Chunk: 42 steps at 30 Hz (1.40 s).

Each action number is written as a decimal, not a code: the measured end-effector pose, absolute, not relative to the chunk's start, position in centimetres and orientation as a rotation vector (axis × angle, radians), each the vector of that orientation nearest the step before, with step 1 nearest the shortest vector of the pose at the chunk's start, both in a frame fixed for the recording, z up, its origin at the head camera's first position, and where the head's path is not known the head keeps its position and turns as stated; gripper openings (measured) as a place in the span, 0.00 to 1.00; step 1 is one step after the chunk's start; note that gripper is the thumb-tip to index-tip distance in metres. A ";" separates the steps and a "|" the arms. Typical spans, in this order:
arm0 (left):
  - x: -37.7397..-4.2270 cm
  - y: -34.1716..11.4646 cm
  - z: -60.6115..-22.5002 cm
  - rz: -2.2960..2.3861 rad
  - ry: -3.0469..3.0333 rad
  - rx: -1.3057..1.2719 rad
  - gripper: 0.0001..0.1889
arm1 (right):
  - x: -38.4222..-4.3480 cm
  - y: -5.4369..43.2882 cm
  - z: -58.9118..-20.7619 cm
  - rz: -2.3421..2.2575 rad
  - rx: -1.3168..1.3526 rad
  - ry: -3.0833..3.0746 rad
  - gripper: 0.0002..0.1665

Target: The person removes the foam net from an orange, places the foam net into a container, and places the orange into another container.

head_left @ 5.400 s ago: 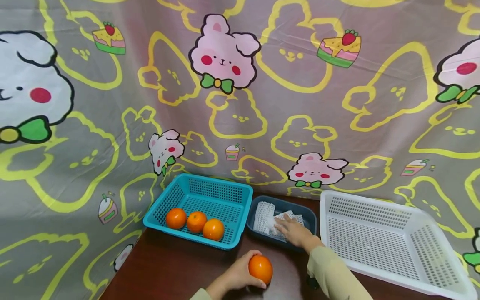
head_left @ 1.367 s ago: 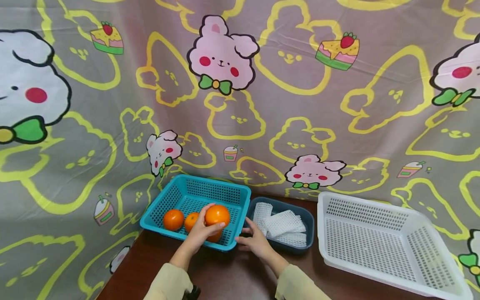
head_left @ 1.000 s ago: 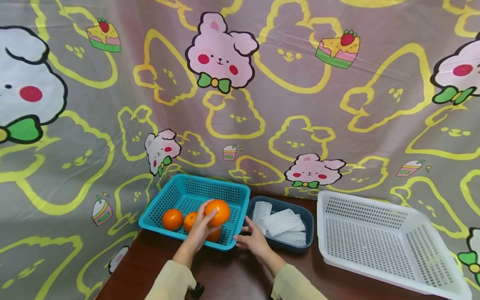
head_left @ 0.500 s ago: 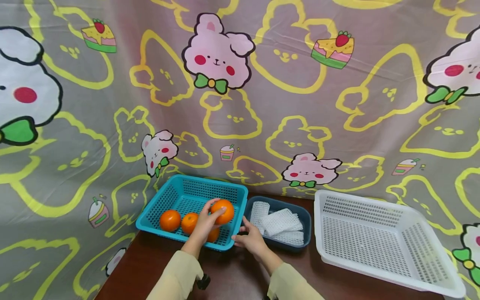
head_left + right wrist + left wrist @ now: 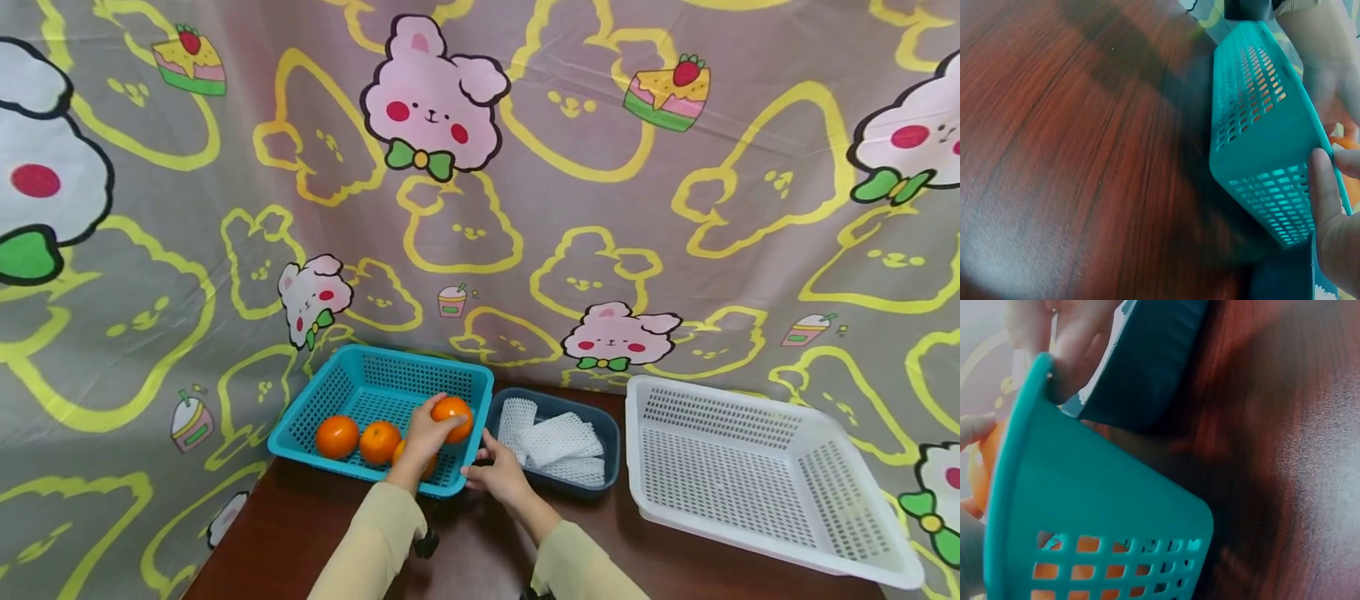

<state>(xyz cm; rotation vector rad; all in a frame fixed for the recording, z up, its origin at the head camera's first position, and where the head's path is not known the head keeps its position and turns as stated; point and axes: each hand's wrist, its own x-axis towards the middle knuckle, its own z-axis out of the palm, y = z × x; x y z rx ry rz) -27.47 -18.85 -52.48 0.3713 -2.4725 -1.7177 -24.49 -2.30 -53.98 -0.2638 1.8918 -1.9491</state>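
Observation:
My left hand (image 5: 424, 432) grips an orange (image 5: 453, 417) inside the right part of a teal perforated basket (image 5: 414, 372). Three other oranges lie along the basket's near side: one at the left (image 5: 337, 437), one in the middle (image 5: 380, 442), and a third (image 5: 429, 463) partly hidden behind my left hand. At the basket's near right corner, my right hand (image 5: 501, 477) pinches the rim. The right wrist view shows the right hand's fingers (image 5: 1322, 187) on both sides of that rim. Whether the held orange touches the basket floor is hidden.
Right of the basket stands a dark blue tray (image 5: 611, 458) with several white foam net sleeves (image 5: 561, 439). A large white perforated basket (image 5: 720, 475) sits farther right. A printed curtain (image 5: 480, 192) hangs behind the dark wooden table (image 5: 315, 525).
The left hand has carried the orange from above the table into the teal basket, lately shifting rightward and lower. My right hand has left the foam sleeves and taken the basket's rim.

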 end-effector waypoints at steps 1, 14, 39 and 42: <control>-27.5 -18.7 -52.5 -1.706 -2.471 0.381 0.35 | -24.4 -2.3 -54.0 -1.953 -0.262 1.890 0.50; -28.7 -18.0 -53.5 -1.498 -2.522 0.347 0.35 | -24.1 -2.7 -53.8 -2.003 -0.202 1.855 0.51; -29.8 -18.5 -54.6 -0.951 -2.940 0.241 0.32 | -24.2 -2.6 -54.0 -2.006 -0.139 1.839 0.52; -29.9 -18.5 -54.8 -0.929 -2.957 0.233 0.33 | -24.2 -2.5 -54.1 -2.013 -0.132 1.829 0.52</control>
